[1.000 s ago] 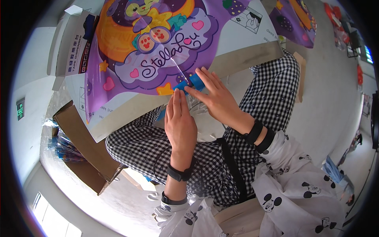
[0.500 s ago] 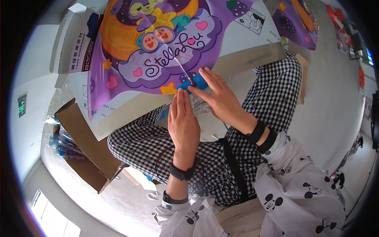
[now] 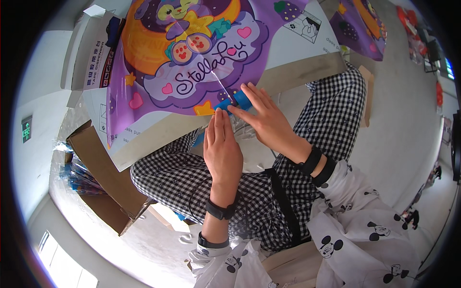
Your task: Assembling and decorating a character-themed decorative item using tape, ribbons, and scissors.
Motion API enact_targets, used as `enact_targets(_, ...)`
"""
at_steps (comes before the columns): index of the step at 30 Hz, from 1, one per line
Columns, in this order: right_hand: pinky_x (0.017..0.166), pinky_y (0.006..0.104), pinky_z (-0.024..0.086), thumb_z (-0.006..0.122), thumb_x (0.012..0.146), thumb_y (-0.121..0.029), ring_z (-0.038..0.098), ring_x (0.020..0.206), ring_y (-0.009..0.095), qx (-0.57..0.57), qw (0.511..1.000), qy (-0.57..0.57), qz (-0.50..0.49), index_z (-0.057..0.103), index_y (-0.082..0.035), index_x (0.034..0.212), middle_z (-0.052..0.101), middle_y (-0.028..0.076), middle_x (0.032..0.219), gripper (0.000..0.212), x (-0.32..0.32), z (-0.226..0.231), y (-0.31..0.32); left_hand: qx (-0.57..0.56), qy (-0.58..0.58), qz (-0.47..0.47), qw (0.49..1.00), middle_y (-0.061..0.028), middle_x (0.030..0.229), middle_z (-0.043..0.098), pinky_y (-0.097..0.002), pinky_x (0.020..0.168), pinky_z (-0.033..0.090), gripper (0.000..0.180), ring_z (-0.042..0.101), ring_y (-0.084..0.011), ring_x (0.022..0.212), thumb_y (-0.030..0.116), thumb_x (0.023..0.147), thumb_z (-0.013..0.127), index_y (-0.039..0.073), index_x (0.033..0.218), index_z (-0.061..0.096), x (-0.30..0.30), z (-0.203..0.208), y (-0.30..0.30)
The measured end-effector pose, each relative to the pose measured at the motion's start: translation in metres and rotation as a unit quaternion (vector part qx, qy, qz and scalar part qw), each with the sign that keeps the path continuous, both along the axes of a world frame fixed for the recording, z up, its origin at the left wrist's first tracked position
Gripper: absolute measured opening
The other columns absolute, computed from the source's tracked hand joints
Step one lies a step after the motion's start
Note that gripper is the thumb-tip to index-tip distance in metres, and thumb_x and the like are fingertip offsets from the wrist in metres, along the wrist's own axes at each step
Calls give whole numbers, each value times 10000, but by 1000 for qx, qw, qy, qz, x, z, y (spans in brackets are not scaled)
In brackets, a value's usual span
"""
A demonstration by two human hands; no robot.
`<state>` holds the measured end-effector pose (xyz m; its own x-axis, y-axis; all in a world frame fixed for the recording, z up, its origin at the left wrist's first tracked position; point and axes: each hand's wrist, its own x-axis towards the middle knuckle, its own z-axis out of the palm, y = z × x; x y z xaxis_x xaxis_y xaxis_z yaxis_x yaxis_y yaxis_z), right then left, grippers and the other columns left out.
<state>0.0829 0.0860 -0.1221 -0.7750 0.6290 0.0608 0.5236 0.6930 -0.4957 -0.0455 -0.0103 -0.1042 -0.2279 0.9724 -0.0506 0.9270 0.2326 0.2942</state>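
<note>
A large purple plastic sheet [image 3: 158, 103] with a cartoon animal and moon print lies on the table in front of me. A thin pale line runs down its middle to a short blue strip [image 3: 240, 99] at the near edge. My left hand [image 3: 223, 149] is stretched out, its fingers straight and side by side, with the tips at the strip's left end. My right hand [image 3: 269, 120] lies over the strip's right part, fingers extended and apart, one tip near the strip's middle. What is beneath the fingertips is hidden.
White printed board [image 3: 288, 57] lies under the sheet on the table [image 3: 153, 132]. A carton [image 3: 93, 60] stands at the table's left. On the floor at left is an open brown box [image 3: 103, 168] beside bagged items [image 3: 81, 180]. Another purple sheet [image 3: 362, 31] overhangs at right.
Almost nothing differs. The fingers of my right hand have shifted very slightly left over the blue strip, and the left hand stays in place.
</note>
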Motion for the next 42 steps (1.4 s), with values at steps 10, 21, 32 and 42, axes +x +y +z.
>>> enact_targets(10, 1151, 522, 299, 592, 795, 35, 319, 1413, 393, -1, 1000, -1, 1, 622, -118, 1296, 360, 241, 1484, 524, 0, 0, 0, 2, -10, 4, 1000, -145, 1427, 469, -394, 1057, 420, 630, 461, -297, 1301, -65, 738, 525, -49, 1365, 472, 1, -3, -1)
enact_targets(21, 1141, 531, 313, 589, 770, 76, 334, 1403, 398, -1, 1000, 3, -4, 626, -138, 1293, 370, 233, 1477, 567, -1, 0, -1, 7, -1, 8, 1000, -152, 1413, 480, -388, 1048, 426, 593, 473, -293, 1290, -59, 753, 528, -56, 1344, 486, 2, -2, 1)
enact_targets(32, 1140, 523, 309, 592, 782, 49, 342, 1398, 397, 4, 1000, -4, -1, 628, -120, 1279, 376, 242, 1474, 526, -2, 0, -1, 11, -21, 17, 1000, -184, 1398, 492, -394, 1066, 410, 507, 480, -315, 1283, 16, 844, 522, -83, 1340, 486, 3, -1, 1)
enact_targets(42, 1145, 529, 297, 574, 800, 55, 320, 1411, 397, -2, 1000, -10, 1, 612, -125, 1304, 352, 240, 1492, 536, -2, 0, -1, 14, -21, 18, 1000, -172, 1402, 496, -388, 1061, 410, 519, 477, -298, 1293, 28, 845, 528, -71, 1352, 480, 2, -3, 0)
